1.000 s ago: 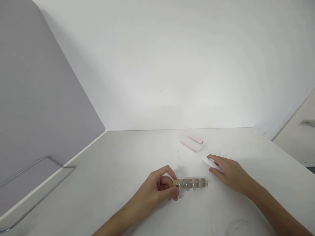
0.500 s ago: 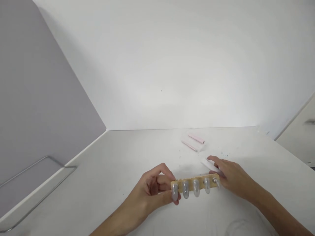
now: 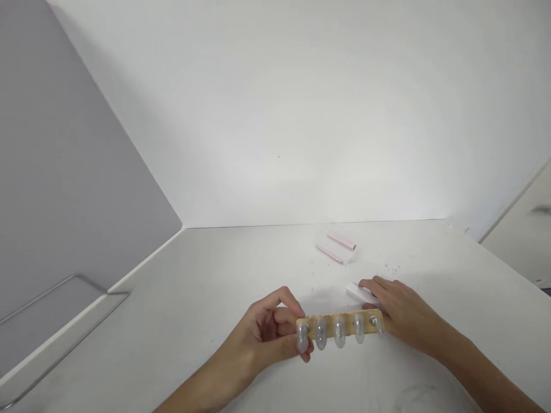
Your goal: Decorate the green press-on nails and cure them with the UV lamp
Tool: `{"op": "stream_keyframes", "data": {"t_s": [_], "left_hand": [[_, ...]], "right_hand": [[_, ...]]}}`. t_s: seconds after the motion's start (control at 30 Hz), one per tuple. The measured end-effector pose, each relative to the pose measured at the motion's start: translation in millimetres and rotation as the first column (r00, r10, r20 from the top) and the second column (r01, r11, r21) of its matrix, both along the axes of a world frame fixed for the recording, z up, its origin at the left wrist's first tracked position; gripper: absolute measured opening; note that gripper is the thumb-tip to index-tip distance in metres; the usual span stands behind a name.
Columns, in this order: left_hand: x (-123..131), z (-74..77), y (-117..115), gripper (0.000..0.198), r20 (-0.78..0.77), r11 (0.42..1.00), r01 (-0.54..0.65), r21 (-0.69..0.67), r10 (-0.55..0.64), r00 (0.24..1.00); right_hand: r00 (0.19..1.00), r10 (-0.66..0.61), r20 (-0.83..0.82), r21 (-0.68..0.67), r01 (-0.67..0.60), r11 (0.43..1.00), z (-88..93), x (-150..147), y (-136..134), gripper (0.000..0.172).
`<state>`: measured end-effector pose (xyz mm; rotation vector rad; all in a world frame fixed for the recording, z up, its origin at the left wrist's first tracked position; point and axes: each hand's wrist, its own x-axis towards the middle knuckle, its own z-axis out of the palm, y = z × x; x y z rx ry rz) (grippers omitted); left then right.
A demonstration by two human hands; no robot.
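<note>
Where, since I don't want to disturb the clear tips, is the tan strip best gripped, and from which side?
Probably grip the tan strip by its upper edge, from the far side: the clear tips hang toward the near side, leaving that edge bare. The left hand pinches the left end.

White table (image 3: 193, 275) is backed by a white wall (image 3: 275, 115), softly lit, and bordered at left by a grey panel (image 3: 64, 143).

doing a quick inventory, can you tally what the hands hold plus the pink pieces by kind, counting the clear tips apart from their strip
Tan strip: 1
Clear tips: 5
White block: 1
Pink pieces: 2
Total: 9
</note>
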<state>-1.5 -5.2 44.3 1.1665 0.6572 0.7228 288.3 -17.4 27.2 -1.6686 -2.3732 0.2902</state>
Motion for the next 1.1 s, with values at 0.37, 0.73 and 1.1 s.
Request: {"op": "stream_keyframes", "data": {"t_s": [0.37,0.73,1.1], "left_hand": [[-1,-7.7,8,0.032,-0.191,0.997,-0.073,-0.030,0.066,0.979],[0,-10.6,8,0.034,-0.164,0.983,-0.150,-0.107,0.132,0.978],[3,-6.4,7,0.035,-0.217,0.987,-0.131,-0.098,0.107,0.970]], "right_hand": [[0.996,-0.094,0.004,0.089,0.093,0.992,-0.4,7,-4,0.026],[0.987,-0.131,-0.096,0.246,0.151,0.957,-0.1,10,-1,0.024],[0.987,0.148,-0.070,0.412,-0.106,0.905,4.3,2,-6,0.024]]}}
